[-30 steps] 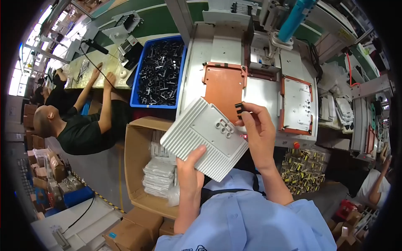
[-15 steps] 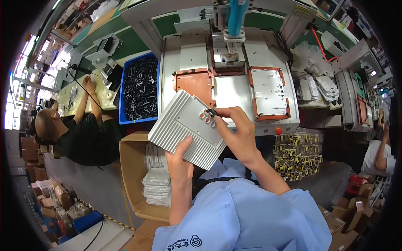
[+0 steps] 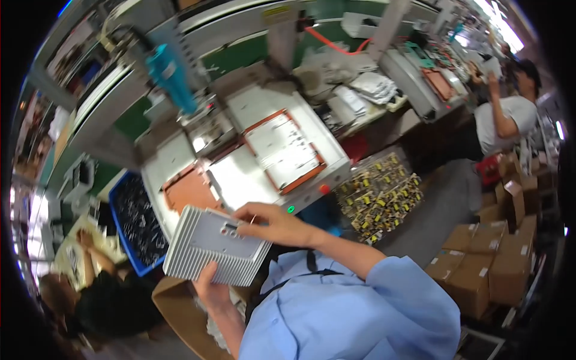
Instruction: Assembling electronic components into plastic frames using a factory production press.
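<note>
A silver ribbed metal housing, like a heat sink (image 3: 207, 245), is tilted in front of my body. My left hand (image 3: 211, 289) grips its near edge, thumb on the ribs and fingers hidden underneath. Over the smooth panel's right end, my right hand (image 3: 279, 225) has its fingers pinched together beside a row of small round holes. A small black part (image 3: 230, 227) shows at these fingertips, lying over the holes. Motion blur hides its exact shape and how far it sits in the housing.
Beyond the housing is a machine with a blue cylinder (image 3: 171, 78), an orange-red fixture (image 3: 193, 191) and a framed plate (image 3: 282, 153). Left stands a blue bin (image 3: 123, 225) of black parts; right, a tray of yellow-marked components (image 3: 381, 195). Cardboard boxes (image 3: 474, 264) and two co-workers flank me.
The view has swung right and tilted, so the machine and bin appear farther left. Both hands still hold the housing and black part; the right hand stays at the holes.
</note>
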Tool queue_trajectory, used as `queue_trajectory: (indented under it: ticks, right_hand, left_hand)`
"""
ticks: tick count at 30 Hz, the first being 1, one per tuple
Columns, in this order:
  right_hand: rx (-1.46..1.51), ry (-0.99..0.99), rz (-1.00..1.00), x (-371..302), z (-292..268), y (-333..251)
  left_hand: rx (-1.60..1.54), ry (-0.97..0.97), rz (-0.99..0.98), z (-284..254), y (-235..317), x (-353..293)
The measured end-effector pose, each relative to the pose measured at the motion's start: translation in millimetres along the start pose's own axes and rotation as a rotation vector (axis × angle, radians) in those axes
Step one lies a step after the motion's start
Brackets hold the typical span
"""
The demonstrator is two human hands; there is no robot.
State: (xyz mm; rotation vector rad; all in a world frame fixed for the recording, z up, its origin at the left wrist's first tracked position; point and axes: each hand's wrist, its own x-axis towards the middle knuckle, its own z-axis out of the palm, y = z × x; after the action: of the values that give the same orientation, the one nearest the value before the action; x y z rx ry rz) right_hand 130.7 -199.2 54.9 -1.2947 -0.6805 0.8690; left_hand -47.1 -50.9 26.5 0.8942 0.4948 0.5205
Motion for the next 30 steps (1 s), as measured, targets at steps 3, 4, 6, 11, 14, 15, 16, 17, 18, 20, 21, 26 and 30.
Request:
queue_trajectory:
  ticks: [3,4,6,11,14,15,16,17,18,20,21,26,30]
  right_hand:
    - [-0.303,0.181,-0.236,-16.3,-13.6,-10.6]
    - [-0.332,0.197,-0.348,-21.2,-22.5,-17.2]
    - [-0.394,0.200,-0.448,-30.3,-43.5,-35.3]
    - [-0.428,0.169,-0.355,-29.3,-75.4,-52.1]
    - [-0.287,0.027,-0.021,-16.6,-109.1,-58.6]
    - [-0.227,0.048,0.088,-8.3,-131.2,-57.3]
    - [-0.303,0.215,-0.120,0.8,-167.3,-30.3]
    - [-0.326,0.404,0.053,11.8,-201.7,-40.6]
    - [-0.350,0.665,-0.062,25.4,-244.6,-23.4]
    - [-0.428,0.987,-0.182,39.4,-355.0,30.3]
    - [-0.612,1.161,-0.112,39.6,-410.0,67.3]
    - [-1.321,0.977,0.423,25.5,-518.7,165.1]
    - [-1.308,0.920,0.478,32.3,-542.2,184.7]
  left_hand:
    - [-0.070,-0.044,-0.163,4.8,-9.8,-0.7]
    - [-0.142,-0.020,-0.238,6.2,-10.8,-2.0]
    - [0.103,-0.128,-0.208,-4.3,-12.7,3.4]
    - [0.128,-0.262,-0.089,49.7,-16.0,22.3]
    - [0.101,-0.090,-0.174,68.1,-28.6,39.2]
    - [0.033,0.011,-0.217,75.9,-31.3,42.4]
    - [0.027,0.049,-0.249,85.5,-32.1,44.2]
    - [0.029,0.055,-0.234,86.2,-31.2,45.4]
    - [-0.016,0.109,-0.275,84.8,-30.4,46.9]
    - [-0.098,0.132,-0.319,64.1,-36.2,52.0]
    - [-0.095,0.127,-0.305,60.5,-36.2,52.7]
    - [0.472,0.186,-0.231,49.4,-29.9,41.1]
    - [0.024,0.535,-0.386,42.5,-26.5,56.5]
